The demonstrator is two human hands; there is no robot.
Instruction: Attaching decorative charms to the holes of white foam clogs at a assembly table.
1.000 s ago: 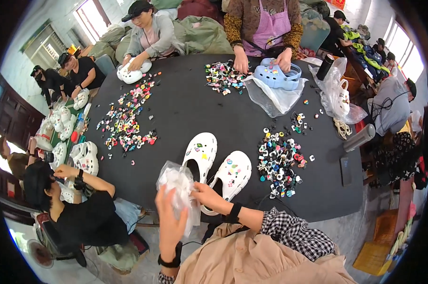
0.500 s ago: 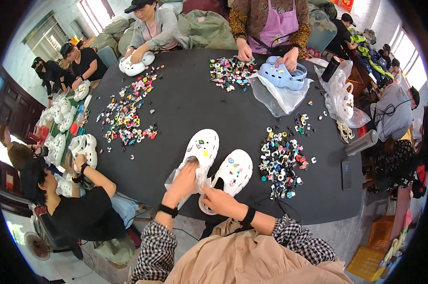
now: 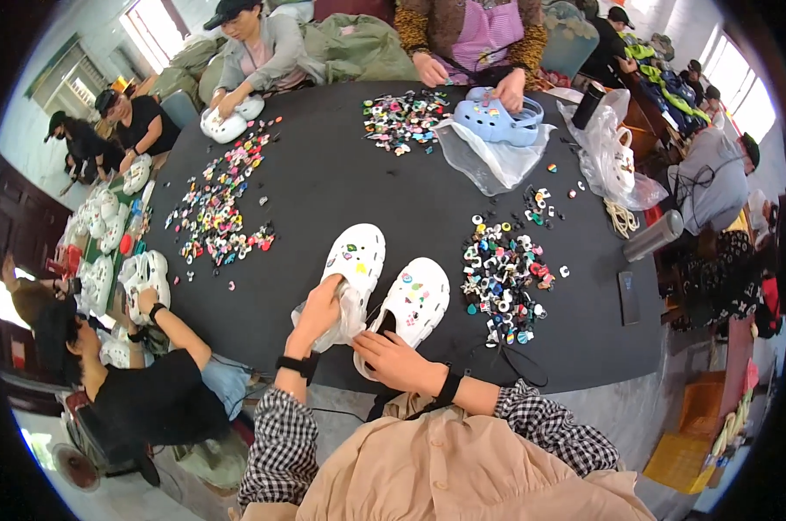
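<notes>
Two white clogs stand side by side on the black table in front of me, toes pointing away. Colourful charms dot the tops of both the left clog (image 3: pixel 358 247) and the right clog (image 3: pixel 422 295). A clear plastic bag (image 3: pixel 334 328) is bunched around the heel part of the left clog. My left hand (image 3: pixel 318 306) is closed on this bag at the clog's left side, its fingertips partly hidden. My right hand (image 3: pixel 395 358) lies over the heel of the right clog, its fingertips closed at the bag's right edge.
Loose charms lie in a right pile (image 3: pixel 508 278), a left pile (image 3: pixel 224 208) and a far pile (image 3: pixel 403 120). Across the table, one person handles a blue clog (image 3: pixel 497 120), another a white clog (image 3: pixel 228 122). A steel flask (image 3: pixel 653 236) and a phone (image 3: pixel 627 298) lie at right.
My left hand has come out of the left clog's opening to its left side, with the bag. My right hand has lowered and flattened over the right clog's heel. The whole view has shifted slightly.
</notes>
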